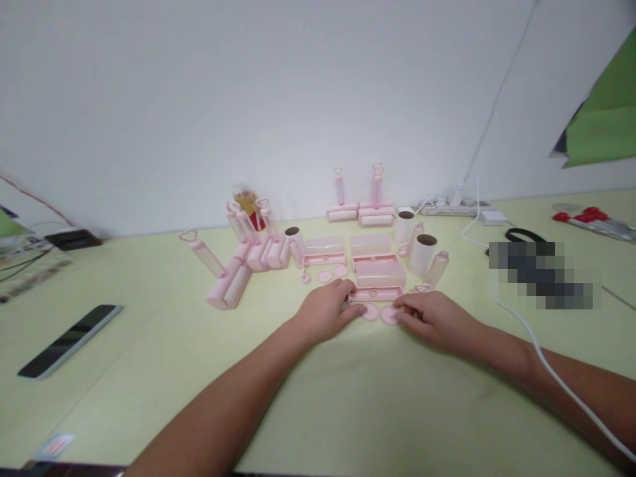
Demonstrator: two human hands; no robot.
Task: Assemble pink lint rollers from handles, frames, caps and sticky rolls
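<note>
On the table, the left hand, fingers curled loosely, touches one pink disc. At three o'clock, the right hand pinches a second disc. At twelve o'clock lies an open pink case; contents unclear.

My left hand rested on the pale green table, fingertips touching a small pink disc. My right hand pinched a second pink disc just beside it. Both lay in front of a flat pink tray. A dark phone lay near the table's left edge.
</note>
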